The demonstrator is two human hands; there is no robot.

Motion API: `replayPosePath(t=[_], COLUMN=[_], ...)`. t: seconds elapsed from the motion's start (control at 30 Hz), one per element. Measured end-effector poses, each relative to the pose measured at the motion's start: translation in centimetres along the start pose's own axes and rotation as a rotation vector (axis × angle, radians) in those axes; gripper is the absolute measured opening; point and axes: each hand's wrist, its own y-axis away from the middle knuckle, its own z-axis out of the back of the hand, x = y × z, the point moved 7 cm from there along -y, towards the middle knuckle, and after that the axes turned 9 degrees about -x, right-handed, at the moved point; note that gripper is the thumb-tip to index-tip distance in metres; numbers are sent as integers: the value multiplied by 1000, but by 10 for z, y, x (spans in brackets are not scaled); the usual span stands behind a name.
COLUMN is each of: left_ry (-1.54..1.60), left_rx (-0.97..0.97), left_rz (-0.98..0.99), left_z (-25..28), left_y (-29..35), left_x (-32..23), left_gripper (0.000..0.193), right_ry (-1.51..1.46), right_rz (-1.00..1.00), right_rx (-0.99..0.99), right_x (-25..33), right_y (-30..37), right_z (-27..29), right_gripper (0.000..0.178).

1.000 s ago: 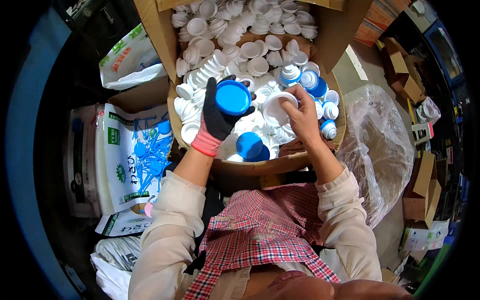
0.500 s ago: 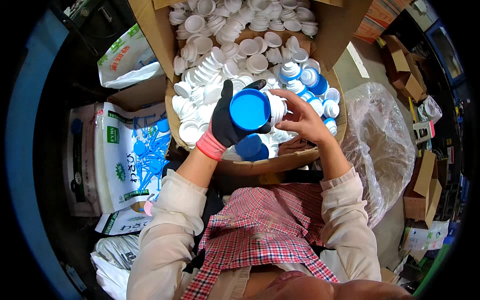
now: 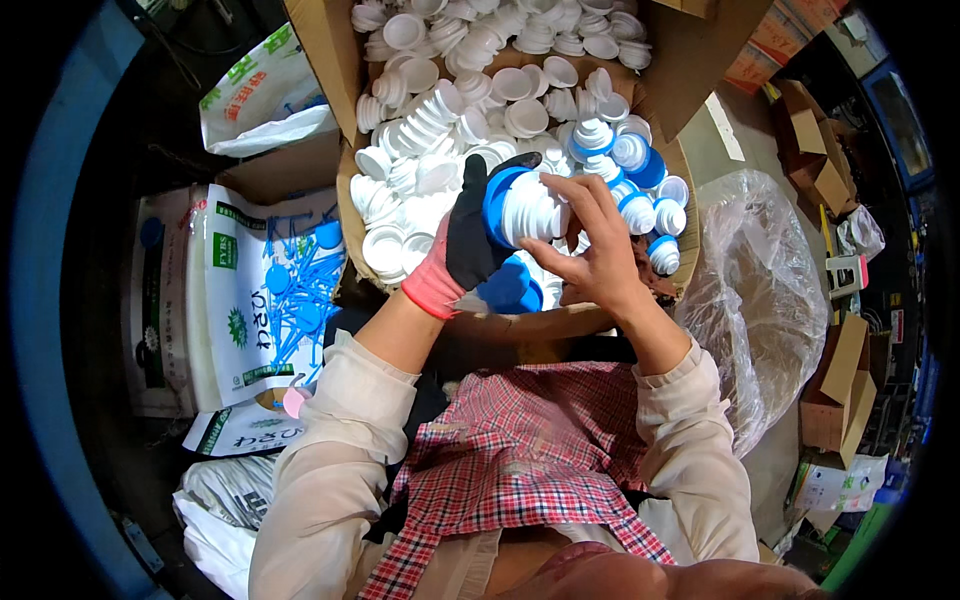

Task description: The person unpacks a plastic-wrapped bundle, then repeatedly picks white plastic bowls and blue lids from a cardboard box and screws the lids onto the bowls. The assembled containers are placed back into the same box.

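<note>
My left hand (image 3: 474,228), in a black glove with a pink-red cuff, is closed on the rim of a blue round plastic cap (image 3: 493,206). A white ribbed, stepped plastic piece (image 3: 531,209) sits against the cap's right face. The thumb and fingers of my bare right hand (image 3: 592,238) are bent round that white piece, touching it. Both hands are over the near part of a cardboard box (image 3: 560,324) full of white ribbed pieces (image 3: 428,128). Below my hands lie more blue caps (image 3: 508,290).
White pieces joined to blue caps (image 3: 637,212) lie at the box's right side. To the left, a printed bag (image 3: 236,300) bears blue stemmed plastic parts (image 3: 297,290). A clear plastic bag (image 3: 755,300) stands right of the box, with open cartons (image 3: 842,385) farther right.
The blue cap has turned from facing me to nearly edge-on, bringing the white piece into fuller view on its right. My right hand has shifted slightly left and down along with it.
</note>
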Motion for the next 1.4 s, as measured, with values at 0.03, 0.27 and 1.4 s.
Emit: replayPosePath(t=[0.03,0.27,1.4], left_ry=[-15,-120,-982], left_rx=[-25,63,-217], left_rz=[-1,-49,-341], left_z=[1,-5,-22], left_y=[-1,8,25], left_x=[0,-7,-8], left_gripper=[42,40,60], right_ry=[23,43,-334], right_rz=[-6,76,-524], right_rx=[15,9,-384], right_x=[-1,4,-100], right_y=[0,1,2], right_z=[-3,-6,-20], right_gripper=[61,62,51])
